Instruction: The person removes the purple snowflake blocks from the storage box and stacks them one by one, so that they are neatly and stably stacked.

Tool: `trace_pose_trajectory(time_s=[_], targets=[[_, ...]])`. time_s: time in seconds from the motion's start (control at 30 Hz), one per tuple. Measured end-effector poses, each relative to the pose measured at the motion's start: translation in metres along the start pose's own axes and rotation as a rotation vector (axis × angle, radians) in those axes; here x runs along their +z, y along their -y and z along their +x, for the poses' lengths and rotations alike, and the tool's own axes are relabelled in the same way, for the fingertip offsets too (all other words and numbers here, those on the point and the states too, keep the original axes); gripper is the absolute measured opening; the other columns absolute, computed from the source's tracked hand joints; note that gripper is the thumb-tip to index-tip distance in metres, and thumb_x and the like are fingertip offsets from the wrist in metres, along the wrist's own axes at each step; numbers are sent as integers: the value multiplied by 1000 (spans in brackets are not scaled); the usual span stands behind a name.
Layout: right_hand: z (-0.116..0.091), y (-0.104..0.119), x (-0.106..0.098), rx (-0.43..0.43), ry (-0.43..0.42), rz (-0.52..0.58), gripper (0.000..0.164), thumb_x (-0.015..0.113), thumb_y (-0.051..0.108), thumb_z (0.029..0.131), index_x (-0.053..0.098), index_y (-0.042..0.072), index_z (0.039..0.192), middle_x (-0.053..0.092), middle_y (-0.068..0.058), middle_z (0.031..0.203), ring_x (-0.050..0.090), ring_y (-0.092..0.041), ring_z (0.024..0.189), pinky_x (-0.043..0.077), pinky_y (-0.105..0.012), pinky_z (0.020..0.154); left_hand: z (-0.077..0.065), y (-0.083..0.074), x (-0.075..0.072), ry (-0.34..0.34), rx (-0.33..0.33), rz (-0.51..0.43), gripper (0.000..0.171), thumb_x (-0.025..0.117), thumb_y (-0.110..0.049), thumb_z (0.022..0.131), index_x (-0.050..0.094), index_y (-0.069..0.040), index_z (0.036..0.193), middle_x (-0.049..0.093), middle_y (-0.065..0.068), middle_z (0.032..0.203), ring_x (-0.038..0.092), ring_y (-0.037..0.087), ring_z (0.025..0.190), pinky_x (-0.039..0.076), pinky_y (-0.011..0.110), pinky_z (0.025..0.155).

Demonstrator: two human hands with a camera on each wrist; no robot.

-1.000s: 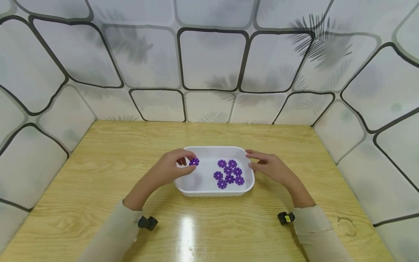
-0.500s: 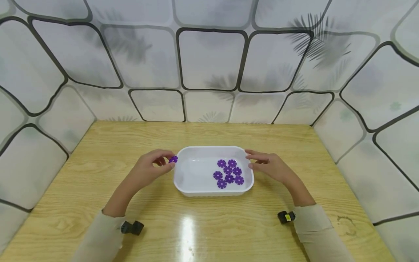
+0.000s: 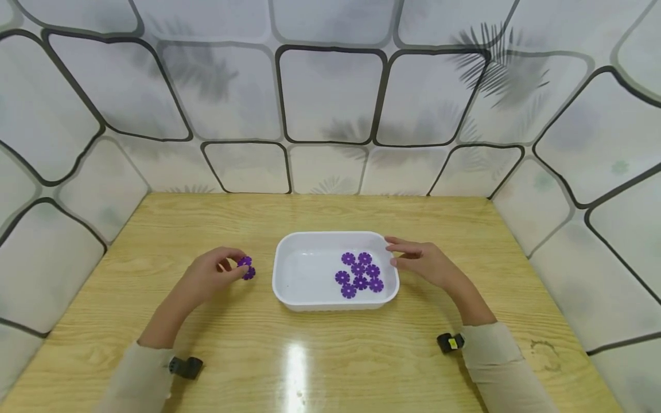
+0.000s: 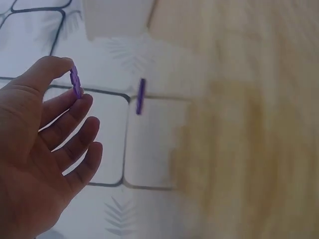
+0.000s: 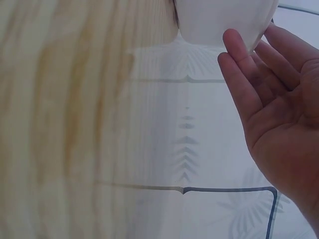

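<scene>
My left hand (image 3: 214, 272) pinches a purple flower-shaped disc (image 3: 245, 261) between thumb and fingertips, left of the white tray (image 3: 299, 302). The left wrist view shows this disc (image 4: 75, 82) edge-on, with the other fingers loosely bent. A second purple shape (image 4: 141, 96) there looks like its reflection in the glossy tabletop. Several more purple flower discs (image 3: 358, 269) lie flat in the tray's right half. At the tray's right end is my right hand (image 3: 426, 263), its relaxed fingertips at the rim and outer wall. From the right wrist, those fingers reach the tray's end wall (image 5: 219, 22).
The tray stands on a shiny wood-grain table (image 3: 330, 361). Pale panels (image 3: 330, 94) with a dark stone-outline pattern rise behind the table and along both sides. A small dark camera sits on each wrist, the left one (image 3: 186, 367) low over the table.
My left hand has carried the purple flower disc out of the tray, over its left rim and down toward the table at the left. My right hand has stayed at the tray's right end.
</scene>
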State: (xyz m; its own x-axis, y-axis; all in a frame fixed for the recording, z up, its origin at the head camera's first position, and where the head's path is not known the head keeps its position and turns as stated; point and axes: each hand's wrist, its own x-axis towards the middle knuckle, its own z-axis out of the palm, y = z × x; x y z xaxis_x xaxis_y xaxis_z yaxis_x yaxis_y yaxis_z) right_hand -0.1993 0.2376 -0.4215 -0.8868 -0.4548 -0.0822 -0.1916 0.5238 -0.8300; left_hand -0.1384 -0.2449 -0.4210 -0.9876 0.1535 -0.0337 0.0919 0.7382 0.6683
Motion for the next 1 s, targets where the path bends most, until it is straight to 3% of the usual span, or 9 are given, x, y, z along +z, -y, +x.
trace_pose_trajectory(time_s=[0.23,0.47,0.73,1.0], targets=[[-1,1,0,20,5,20,50,68,40,96,62,15,139,45,5,156,64,-24,119,54,-38,99,7,18,1,55,12,101,38,68,-39,96,68,-13,124,67,5,107,60,21,93,49,33,70],[-1,2,1,3,6,14,49,67,38,97,62,14,139,44,3,157,62,-26,123,52,-42,102,14,19,3,99,72,185,37,69,-34,95,69,-10,123,68,11,116,62,28,102,53,48,82],[0,2,1,9,5,10,50,67,40,97,62,14,139,44,4,157,61,-27,125,51,-45,103,19,21,6,128,98,244,35,71,-34,95,70,-12,122,69,8,113,60,21,94,52,45,79],[0,3,1,9,3,6,48,67,39,97,62,14,139,44,3,157,62,-27,122,52,-44,102,17,19,6,132,102,256,36,71,-33,94,69,-12,123,68,9,116,60,24,98,52,48,82]])
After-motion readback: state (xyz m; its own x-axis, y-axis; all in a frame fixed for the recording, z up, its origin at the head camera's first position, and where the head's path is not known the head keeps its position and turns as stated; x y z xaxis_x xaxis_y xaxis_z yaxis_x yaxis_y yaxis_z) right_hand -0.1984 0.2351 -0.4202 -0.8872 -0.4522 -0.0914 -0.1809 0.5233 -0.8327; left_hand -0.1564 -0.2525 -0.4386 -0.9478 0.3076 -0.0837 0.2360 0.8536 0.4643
